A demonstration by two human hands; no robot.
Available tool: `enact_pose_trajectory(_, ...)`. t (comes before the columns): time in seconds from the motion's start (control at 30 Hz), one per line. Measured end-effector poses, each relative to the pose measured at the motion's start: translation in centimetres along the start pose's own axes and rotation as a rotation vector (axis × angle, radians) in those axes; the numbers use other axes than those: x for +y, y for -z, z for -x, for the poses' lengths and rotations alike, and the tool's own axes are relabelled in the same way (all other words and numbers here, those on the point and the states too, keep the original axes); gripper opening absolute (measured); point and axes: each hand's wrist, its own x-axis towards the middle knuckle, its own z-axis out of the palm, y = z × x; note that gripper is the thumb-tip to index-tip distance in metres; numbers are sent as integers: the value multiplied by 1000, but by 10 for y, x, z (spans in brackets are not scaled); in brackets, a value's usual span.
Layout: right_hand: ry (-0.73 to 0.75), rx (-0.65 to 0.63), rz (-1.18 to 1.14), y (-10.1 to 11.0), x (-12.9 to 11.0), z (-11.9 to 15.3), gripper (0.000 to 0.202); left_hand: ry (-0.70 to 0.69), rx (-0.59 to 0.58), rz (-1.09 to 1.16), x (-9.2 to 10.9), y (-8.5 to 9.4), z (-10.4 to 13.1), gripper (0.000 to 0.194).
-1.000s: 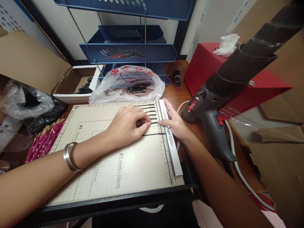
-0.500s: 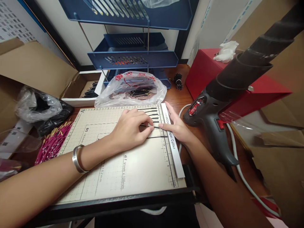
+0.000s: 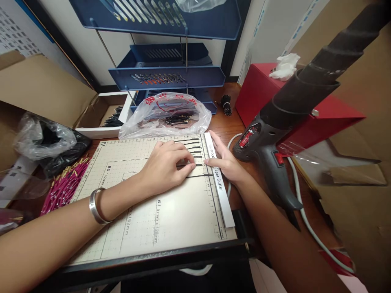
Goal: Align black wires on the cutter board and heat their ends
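Observation:
A paper cutter (image 3: 180,219) with a printed grid board lies before me, its white labelled strip (image 3: 224,207) along the right side. Several thin black wires with thicker black ends lie crosswise on the board, in a row near the strip. My left hand (image 3: 168,162) rests on the board, thumb and forefinger pinched on one black wire (image 3: 198,165). Closer to me lies another black wire (image 3: 200,176). My right hand (image 3: 226,162) straddles the white strip: the thumb reaches over it towards the pinched wire's end, and the fingers stretch along its outer side.
Behind the cutter sit a plastic bag (image 3: 165,130) of black wires and a blue tiered rack (image 3: 168,75). A heat gun (image 3: 271,142) and red box (image 3: 256,87) stand at right. Magenta wires (image 3: 62,189) and an open carton (image 3: 45,85) are at left.
The pinched wire's end has drawn slightly left, apart from my right thumb, and lies in line with the row. The view has shifted a little; both hands stay nearly in place.

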Motion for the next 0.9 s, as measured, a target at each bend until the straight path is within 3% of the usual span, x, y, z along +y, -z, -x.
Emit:
enact_pose_trajectory(0.2, 21, 6, 27, 2, 2, 1, 125, -18, 16, -22, -1, -1, -1, 17)
enact_pose_trajectory(0.9, -18, -20, 79, 2, 0, 2, 140, 14, -24, -15, 0, 2, -3, 20)
